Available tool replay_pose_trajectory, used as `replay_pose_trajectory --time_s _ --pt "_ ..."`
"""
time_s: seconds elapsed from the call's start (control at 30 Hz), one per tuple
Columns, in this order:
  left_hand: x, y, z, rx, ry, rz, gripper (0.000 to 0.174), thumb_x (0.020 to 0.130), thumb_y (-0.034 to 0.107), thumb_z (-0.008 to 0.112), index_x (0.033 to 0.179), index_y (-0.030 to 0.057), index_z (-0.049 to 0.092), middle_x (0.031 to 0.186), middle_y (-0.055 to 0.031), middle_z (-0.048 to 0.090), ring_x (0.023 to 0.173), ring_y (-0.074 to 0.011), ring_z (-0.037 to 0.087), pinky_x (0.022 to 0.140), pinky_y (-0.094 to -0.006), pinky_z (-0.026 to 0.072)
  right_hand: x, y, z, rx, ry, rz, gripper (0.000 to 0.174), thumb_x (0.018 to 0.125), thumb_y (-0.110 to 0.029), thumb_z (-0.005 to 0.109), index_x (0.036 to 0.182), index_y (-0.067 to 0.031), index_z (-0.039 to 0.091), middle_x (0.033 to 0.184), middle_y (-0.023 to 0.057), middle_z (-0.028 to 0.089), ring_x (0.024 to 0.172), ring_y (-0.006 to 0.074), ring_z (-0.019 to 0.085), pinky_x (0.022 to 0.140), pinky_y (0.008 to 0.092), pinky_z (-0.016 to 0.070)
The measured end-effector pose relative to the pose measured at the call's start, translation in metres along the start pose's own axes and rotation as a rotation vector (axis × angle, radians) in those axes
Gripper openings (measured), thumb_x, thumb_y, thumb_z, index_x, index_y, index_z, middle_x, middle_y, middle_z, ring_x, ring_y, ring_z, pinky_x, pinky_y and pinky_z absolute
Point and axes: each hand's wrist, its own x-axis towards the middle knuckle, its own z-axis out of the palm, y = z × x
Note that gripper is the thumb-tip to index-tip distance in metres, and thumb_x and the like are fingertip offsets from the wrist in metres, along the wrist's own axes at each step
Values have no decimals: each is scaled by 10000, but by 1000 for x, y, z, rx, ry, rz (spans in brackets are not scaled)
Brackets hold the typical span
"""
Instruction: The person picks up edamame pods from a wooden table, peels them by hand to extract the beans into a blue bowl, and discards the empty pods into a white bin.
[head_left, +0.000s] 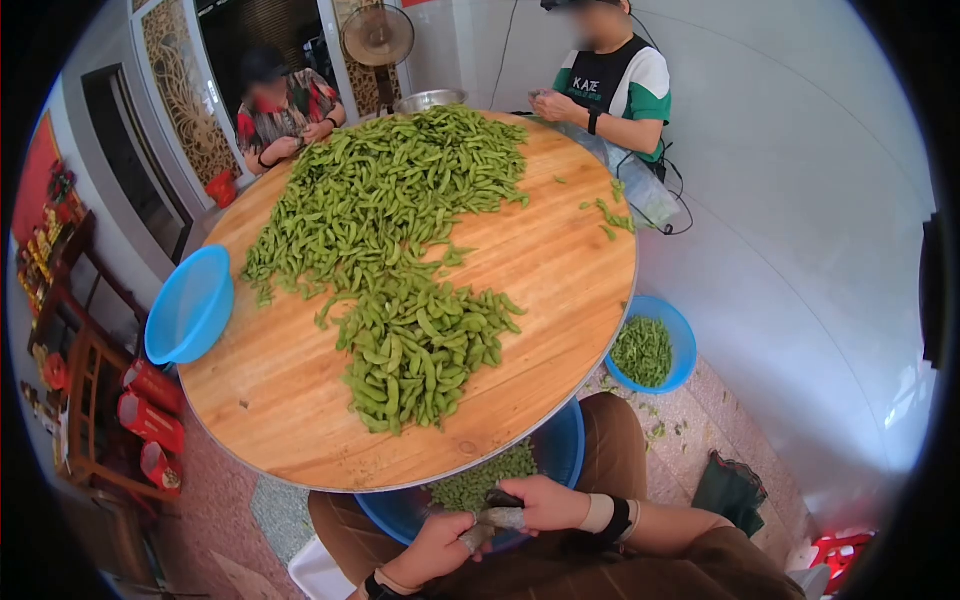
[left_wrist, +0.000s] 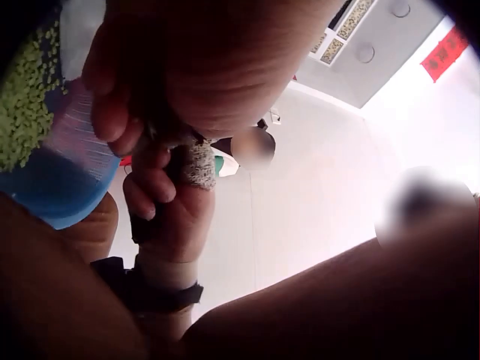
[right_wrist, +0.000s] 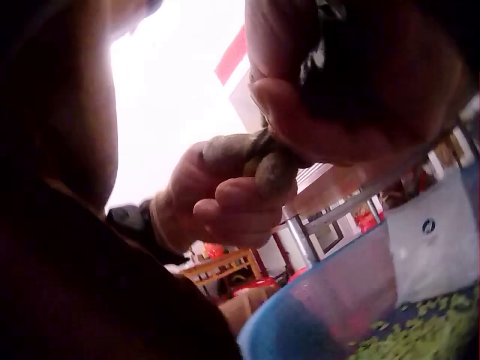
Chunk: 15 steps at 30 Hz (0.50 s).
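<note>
Above a blue basin (head_left: 571, 445) of shelled green beans (head_left: 478, 484), my two hands meet with fingers bent. Grey coverings wrap some fingertips of my left hand (head_left: 440, 548), and a grey covering (left_wrist: 199, 165) is on a digit of my right hand (head_left: 548, 503). Something dark (head_left: 503, 498) shows at the right hand's fingers. In the right wrist view the left thumb and a wrapped finger come together right beside the right fingers. I cannot tell what is between the fingertips; the hands hide it. Just ahead on the round wooden table (head_left: 560, 300) lies a small heap of green bean pods (head_left: 415, 350).
A larger pod heap (head_left: 400, 180) covers the far table. An empty blue basin (head_left: 190, 305) leans at the left edge; another blue basin (head_left: 683, 350) with green pods stands on the floor at right. Two people sit across the table. A fan (head_left: 378, 40) stands behind.
</note>
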Motion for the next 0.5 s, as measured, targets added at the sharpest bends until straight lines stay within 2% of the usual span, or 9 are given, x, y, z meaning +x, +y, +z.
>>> replay_pose_trajectory --time_s 0.03,0.1,0.13,0.33,0.37,0.4,0.43,0.47,0.5 --pt "-1 0 1 -342 -85 -127 160 952 84 472 957 3 610 809 -43 638 698 -116 607 629 -253 501 2 5 -2 0 0 1 176 876 -210 602 912 -46 549 628 46 535 495 145 528 474 288 437" --pt "-2 1 0 -411 -103 -132 158 956 80 467 988 2 600 848 -51 641 718 -120 609 655 -256 505 8 14 -8 332 -207 -57 198 892 -258 612 914 -68 562 580 -22 497 487 47 487 451 214 408" --pt "-2 2 0 -481 -118 -136 160 960 77 462 1019 1 591 888 -60 644 738 -123 611 681 -259 508 7 14 -10 332 -207 -56 198 892 -258 612 914 -68 562 580 -22 497 487 47 487 451 214 408" --pt "-8 13 -6 -495 135 -265 188 952 89 489 1090 -3 577 940 -74 645 781 -130 609 732 -257 501 9 12 -18 -201 155 -81 224 866 -240 633 1006 -67 609 683 39 594 558 72 565 515 239 464" --pt "-8 17 -6 -494 136 -265 188 952 89 489 1090 -3 577 940 -74 645 781 -130 609 732 -257 501 15 27 -19 -437 265 -357 236 858 -239 642 1019 -69 615 714 43 607 576 65 570 527 237 466" --pt "-6 21 -3 -439 220 -131 208 914 27 501 1106 -6 576 974 -68 638 809 -138 607 752 -256 496 18 30 -18 -671 372 -635 250 850 -238 652 1032 -71 621 745 47 620 593 58 575 539 235 469" --pt "-5 24 -3 -383 304 3 255 876 -35 513 1122 -9 575 1009 -62 631 838 -147 605 771 -255 490 17 31 -14 -671 370 -635 250 850 -238 652 1032 -71 621 745 47 620 593 58 575 539 235 469" --pt "-3 28 -5 -386 306 1 255 876 -35 513 1122 -9 575 1009 -62 631 838 -147 605 771 -255 490 14 29 -8 -474 306 -538 251 834 -229 657 1015 -65 603 708 44 587 585 82 564 543 252 466" --pt "-1 32 -9 -70 387 179 264 864 -48 527 1119 -12 584 1044 -60 622 891 -149 600 804 -263 485 10 24 -2 -278 241 -438 254 817 -219 663 998 -59 585 671 41 553 576 106 553 547 270 463"
